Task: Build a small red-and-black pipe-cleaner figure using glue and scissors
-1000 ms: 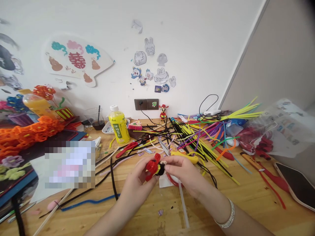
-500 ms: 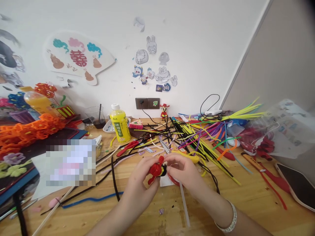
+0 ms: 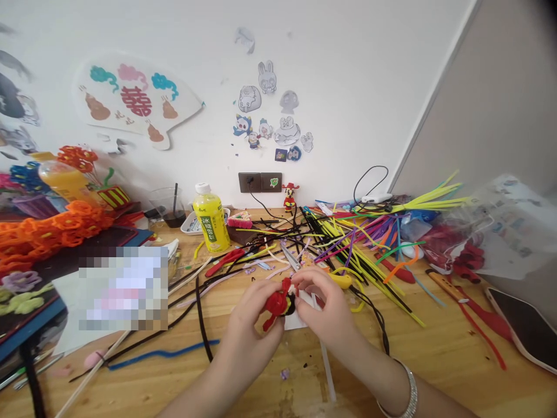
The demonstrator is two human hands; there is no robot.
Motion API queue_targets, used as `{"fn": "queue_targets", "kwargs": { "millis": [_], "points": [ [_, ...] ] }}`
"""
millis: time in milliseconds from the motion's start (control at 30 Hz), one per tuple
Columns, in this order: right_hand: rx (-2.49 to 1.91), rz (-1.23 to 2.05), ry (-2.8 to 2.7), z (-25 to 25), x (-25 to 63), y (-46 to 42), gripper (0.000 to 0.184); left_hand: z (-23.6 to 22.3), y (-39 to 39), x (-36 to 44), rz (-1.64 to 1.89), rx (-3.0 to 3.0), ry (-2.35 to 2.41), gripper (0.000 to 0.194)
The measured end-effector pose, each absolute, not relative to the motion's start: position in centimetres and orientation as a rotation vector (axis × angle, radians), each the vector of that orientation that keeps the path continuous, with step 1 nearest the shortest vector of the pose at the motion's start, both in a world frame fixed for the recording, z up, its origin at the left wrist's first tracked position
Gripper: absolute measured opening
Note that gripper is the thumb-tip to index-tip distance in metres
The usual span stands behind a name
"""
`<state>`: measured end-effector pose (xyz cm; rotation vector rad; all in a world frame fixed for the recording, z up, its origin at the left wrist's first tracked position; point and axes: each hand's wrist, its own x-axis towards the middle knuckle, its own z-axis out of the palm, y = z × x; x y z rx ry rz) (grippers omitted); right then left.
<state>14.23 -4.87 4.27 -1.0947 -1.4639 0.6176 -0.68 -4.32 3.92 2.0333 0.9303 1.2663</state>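
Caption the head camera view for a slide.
Both hands hold a small red, black and yellow piece above a wooden table beside scattered colourful fuzzy stems.

A wooden table [image 3: 243, 386] carries scattered pipe cleaners [image 3: 348, 249], scissors [image 3: 290, 256] and a yellow bottle [image 3: 211, 223]

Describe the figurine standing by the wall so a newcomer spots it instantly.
Find the dark socket panel on the white wall. Just right of it, at the table's back edge, stands the red-hatted figurine. Unlike the red piece between left hand and right hand, it stands untouched.
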Motion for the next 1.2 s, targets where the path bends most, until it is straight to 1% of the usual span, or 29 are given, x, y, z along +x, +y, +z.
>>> {"fn": "queue_targets", "kwargs": {
  "millis": [67,133,233,333,400,467,667,967,1200],
  "points": [
    [-1.011,0.668,-1.443,4.7,14.7,-5.1,0.027,4.1,-4.0,-0.3,1.211,1.716,0.955,0.035],
    [-0.952,0.648,-1.465,5.0,15.1,-5.3,0.025,4.2,-3.7,-0.1,1.172,1.450,0.966,0.034],
    [-0.967,0.365,-1.594,5.2,15.2,-5.4,0.019,4.4,-3.4,0.1,1.149,1.229,0.990,0.040],
    [-0.995,0.027,-1.735,4.9,14.8,-5.4,0.019,4.6,-3.4,0.0,1.146,1.155,1.007,0.040],
    [-0.995,-0.103,-1.786,4.6,14.6,-5.3,0.019,4.5,-3.4,0.0,1.161,1.132,1.005,0.040],
    [-1.001,-0.166,-1.809,4.5,14.5,-5.3,0.018,4.1,-3.2,0.0,1.189,1.116,1.000,0.041],
    [-1.048,-0.218,-1.880,4.4,14.6,-5.1,0.019,2.7,-2.5,0.1,1.233,1.074,1.008,0.047],
    [-1.086,-0.204,-1.862,4.1,14.3,-5.1,0.020,4.9,-3.5,0.3,1.208,1.025,1.022,0.045],
    [-1.097,-0.209,-1.866,4.1,14.1,-5.2,0.019,4.0,-3.5,0.3,1.239,1.071,0.967,0.046]
  ]
}}
